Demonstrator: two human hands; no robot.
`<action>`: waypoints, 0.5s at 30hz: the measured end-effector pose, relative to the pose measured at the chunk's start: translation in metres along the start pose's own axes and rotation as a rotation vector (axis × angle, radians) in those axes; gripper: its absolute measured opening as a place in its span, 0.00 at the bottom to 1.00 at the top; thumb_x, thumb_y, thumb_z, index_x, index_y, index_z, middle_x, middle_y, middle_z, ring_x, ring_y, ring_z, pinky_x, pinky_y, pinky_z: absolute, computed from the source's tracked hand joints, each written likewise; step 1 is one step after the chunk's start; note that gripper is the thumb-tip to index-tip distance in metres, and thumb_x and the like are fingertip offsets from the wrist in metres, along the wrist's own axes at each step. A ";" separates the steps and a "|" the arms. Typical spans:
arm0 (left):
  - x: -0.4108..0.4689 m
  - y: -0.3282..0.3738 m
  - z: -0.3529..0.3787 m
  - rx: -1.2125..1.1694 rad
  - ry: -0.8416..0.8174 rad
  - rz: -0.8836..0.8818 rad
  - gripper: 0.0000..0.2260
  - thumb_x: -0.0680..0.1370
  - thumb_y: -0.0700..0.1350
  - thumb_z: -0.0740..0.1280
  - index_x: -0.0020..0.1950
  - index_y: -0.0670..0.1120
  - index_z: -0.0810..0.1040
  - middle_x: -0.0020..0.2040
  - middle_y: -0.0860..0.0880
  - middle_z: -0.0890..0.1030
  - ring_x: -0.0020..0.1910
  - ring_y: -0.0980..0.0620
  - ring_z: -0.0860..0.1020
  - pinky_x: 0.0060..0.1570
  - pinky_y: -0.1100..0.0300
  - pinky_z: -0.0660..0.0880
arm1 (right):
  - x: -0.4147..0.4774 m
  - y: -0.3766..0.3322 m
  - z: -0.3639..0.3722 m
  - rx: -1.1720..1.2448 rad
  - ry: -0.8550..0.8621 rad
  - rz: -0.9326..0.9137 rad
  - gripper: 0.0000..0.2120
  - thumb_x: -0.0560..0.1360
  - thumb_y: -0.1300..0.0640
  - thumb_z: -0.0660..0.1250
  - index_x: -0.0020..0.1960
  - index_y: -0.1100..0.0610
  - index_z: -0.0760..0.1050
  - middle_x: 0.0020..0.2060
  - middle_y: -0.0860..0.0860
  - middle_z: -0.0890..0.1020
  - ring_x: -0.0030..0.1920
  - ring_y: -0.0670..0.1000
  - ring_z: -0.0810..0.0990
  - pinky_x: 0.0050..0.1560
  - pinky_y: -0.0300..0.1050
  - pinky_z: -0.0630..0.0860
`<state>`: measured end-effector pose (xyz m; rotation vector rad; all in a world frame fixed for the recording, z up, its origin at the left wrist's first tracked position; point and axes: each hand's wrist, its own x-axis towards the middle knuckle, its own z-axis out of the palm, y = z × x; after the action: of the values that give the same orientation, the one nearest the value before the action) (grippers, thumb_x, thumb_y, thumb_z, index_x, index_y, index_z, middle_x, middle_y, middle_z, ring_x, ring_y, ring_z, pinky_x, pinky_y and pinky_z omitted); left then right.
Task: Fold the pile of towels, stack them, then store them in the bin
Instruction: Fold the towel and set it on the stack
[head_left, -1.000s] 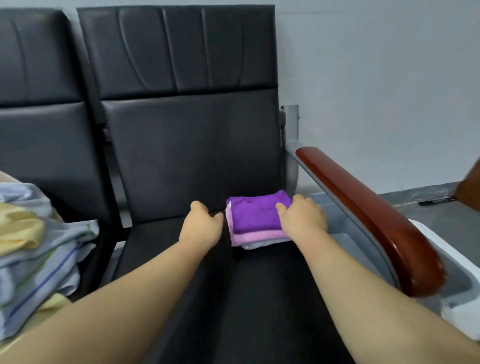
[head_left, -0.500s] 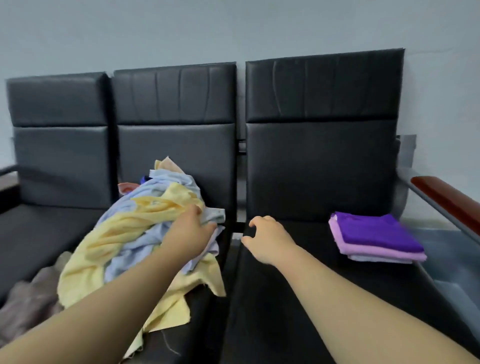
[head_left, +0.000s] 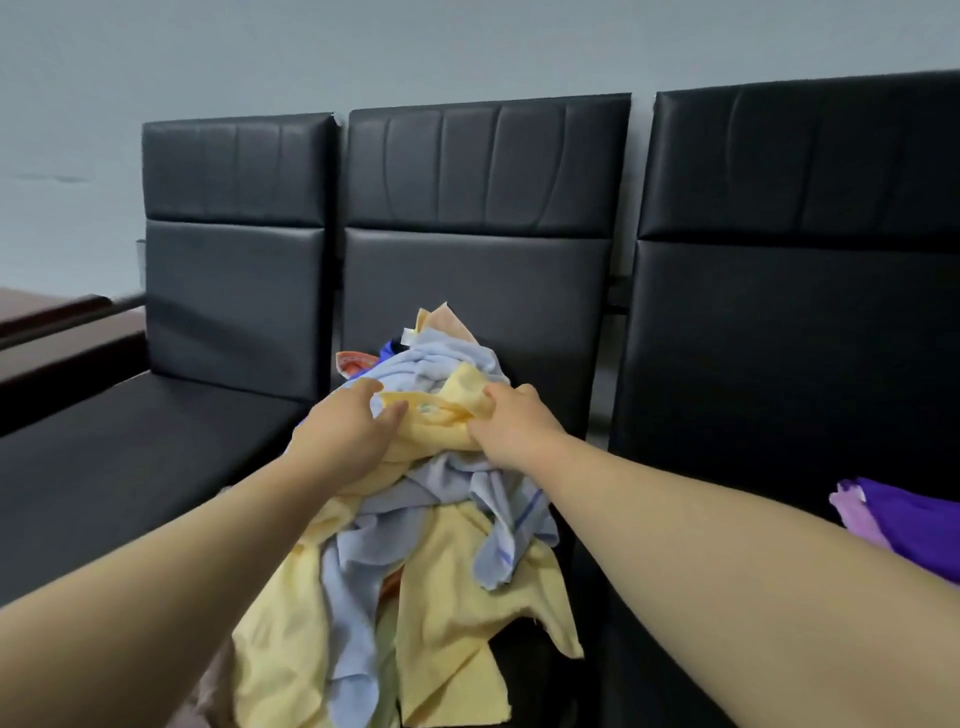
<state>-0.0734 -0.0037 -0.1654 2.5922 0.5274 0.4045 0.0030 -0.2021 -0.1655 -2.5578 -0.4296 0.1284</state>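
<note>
A loose pile of towels (head_left: 415, 545), yellow, pale blue and orange, lies heaped on the middle seat of a black three-seat bench. Both hands are on a yellow towel (head_left: 441, 421) at the top of the heap. My left hand (head_left: 348, 431) grips its left side, thumb over the cloth. My right hand (head_left: 506, 421) pinches its right side with curled fingers. A folded stack of purple towels (head_left: 904, 525) rests on the right seat, cut off by the frame's edge. No bin is in view.
The black bench (head_left: 483, 291) stands against a grey wall. Its left seat (head_left: 130, 457) is bare. A dark wooden armrest (head_left: 57, 317) shows at the far left.
The view has swung left from the folded purple stack to the pile. My right hand has crossed from the right seat onto the pile, and both hands now hold the yellow towel.
</note>
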 end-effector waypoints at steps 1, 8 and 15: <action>0.006 0.000 0.002 -0.012 0.020 0.022 0.25 0.79 0.65 0.59 0.70 0.53 0.72 0.61 0.50 0.80 0.58 0.45 0.78 0.56 0.47 0.76 | 0.007 0.002 0.003 -0.040 0.006 0.025 0.20 0.80 0.49 0.60 0.71 0.49 0.71 0.65 0.54 0.69 0.58 0.60 0.78 0.57 0.53 0.78; 0.026 0.041 0.011 0.328 -0.057 0.261 0.17 0.79 0.62 0.64 0.68 0.64 0.74 0.65 0.51 0.71 0.65 0.42 0.68 0.55 0.48 0.67 | 0.012 0.016 -0.016 0.029 0.064 -0.050 0.10 0.79 0.54 0.64 0.41 0.56 0.78 0.42 0.53 0.80 0.42 0.54 0.76 0.35 0.45 0.68; 0.004 0.086 -0.011 0.011 -0.098 0.350 0.09 0.82 0.52 0.64 0.49 0.50 0.80 0.44 0.52 0.80 0.45 0.51 0.77 0.44 0.61 0.69 | -0.033 0.031 -0.091 0.666 -0.024 0.026 0.10 0.84 0.54 0.64 0.58 0.58 0.81 0.53 0.55 0.87 0.52 0.54 0.86 0.57 0.51 0.81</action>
<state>-0.0491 -0.0687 -0.1129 2.7003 0.0394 0.3838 -0.0034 -0.2828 -0.1040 -1.9076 -0.2974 0.2632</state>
